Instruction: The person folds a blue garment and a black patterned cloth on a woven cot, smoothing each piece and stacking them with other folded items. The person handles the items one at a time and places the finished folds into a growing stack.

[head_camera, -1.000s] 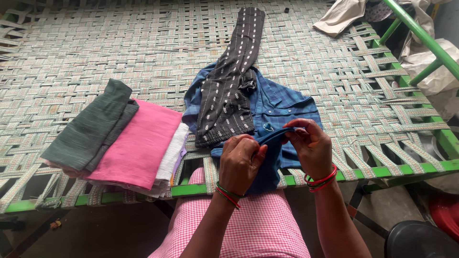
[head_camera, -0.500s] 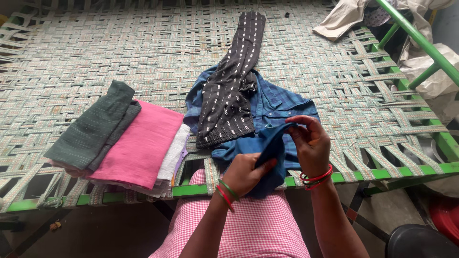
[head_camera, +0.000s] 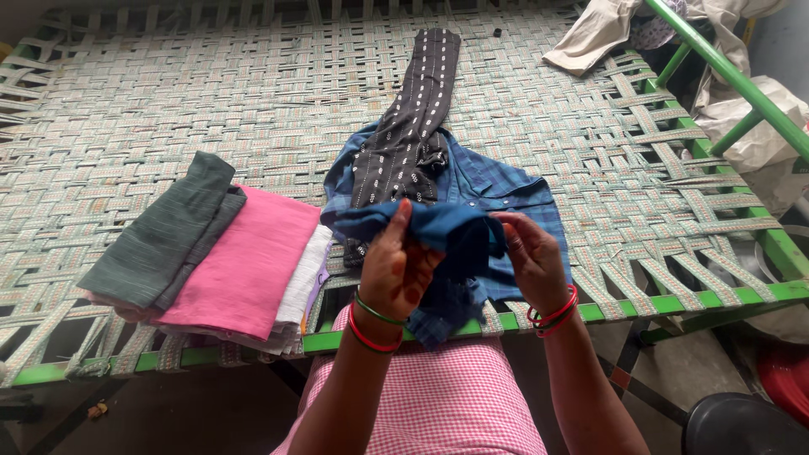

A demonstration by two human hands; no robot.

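I pinch a fold of the blue shirt (head_camera: 438,232) in my left hand (head_camera: 396,270) and its edge in my right hand (head_camera: 531,257), just below frame centre over the cot (head_camera: 168,93). Keeping both pinches level should hold the fold straight; the lifted band runs left to right.

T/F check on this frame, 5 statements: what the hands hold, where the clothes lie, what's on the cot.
1. Both hands grip the blue checked shirt. True: left hand and right hand pinch its raised edge.
2. The black white-dashed garment lies on top of the shirt. True.
3. The folded pile sits to the right of the hands. False: the folded dark green cloth and folded pink cloth lie to the left.
4. The cot is bare wooden planks. False: woven strap cot with a green metal frame.
5. The wrists are bare. False: both wear bangles.
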